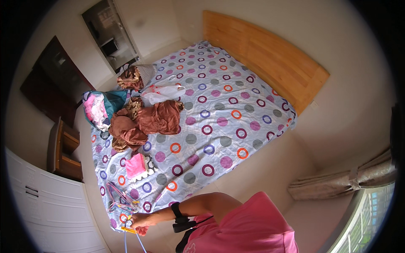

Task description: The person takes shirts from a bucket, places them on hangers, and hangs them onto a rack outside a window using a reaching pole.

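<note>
My right hand is closed around the top of a light blue clothes hanger. Yellow parts, perhaps clips, show by my fingers, and the hanger's lower part runs out of the picture. My left hand is out of view. Just beyond my right hand, several pink, purple and blue hangers lie tangled on the bed's corner. A folded pink cloth rests on a black-and-white spotted one farther up. Past these, brown garments with patterned trim are spread in a rumpled heap.
A teal bag of clothes, a white plastic bag and a patterned bag sit on the bed. White cabinets and a wooden cabinet stand left. The headboard meets the wall; a tied curtain hangs right.
</note>
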Motion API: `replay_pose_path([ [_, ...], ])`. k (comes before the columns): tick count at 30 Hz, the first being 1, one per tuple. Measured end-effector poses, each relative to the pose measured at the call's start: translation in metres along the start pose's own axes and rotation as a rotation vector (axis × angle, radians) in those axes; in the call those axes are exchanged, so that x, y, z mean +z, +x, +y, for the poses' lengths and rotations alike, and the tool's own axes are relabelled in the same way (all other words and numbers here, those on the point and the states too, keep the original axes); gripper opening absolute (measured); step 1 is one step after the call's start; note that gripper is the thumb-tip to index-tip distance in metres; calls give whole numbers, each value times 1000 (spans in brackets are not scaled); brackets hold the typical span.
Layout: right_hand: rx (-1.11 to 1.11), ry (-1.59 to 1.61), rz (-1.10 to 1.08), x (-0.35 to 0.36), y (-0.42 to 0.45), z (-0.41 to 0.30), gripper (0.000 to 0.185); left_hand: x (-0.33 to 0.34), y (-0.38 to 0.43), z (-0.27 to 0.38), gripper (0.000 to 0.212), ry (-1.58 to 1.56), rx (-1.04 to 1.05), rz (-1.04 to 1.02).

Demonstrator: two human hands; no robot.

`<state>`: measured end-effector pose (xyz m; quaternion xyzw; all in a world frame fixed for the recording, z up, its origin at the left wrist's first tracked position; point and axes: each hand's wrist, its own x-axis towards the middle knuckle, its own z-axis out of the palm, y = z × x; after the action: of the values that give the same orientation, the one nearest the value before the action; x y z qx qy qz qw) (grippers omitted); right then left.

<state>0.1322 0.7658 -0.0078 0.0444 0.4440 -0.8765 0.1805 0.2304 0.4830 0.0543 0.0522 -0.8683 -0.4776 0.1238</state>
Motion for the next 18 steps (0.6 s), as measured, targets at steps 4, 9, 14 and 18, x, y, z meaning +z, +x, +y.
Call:
replay_pose_path([
  [4,-109,115,90,-1,-1,9,27,-17,-9,-4,28,-14,-20,80],
  [9,-104,20,36,5,-18,-8,30,-55,-27,-16,28,-37,-59,192],
  [14,-110,-273,-14,0,1,8,30,-57,-34,-24,28,-64,-106,247],
  [18,-136,-434,39,7,9,15,26,-49,-34,-23,28,-22,-125,236],
])
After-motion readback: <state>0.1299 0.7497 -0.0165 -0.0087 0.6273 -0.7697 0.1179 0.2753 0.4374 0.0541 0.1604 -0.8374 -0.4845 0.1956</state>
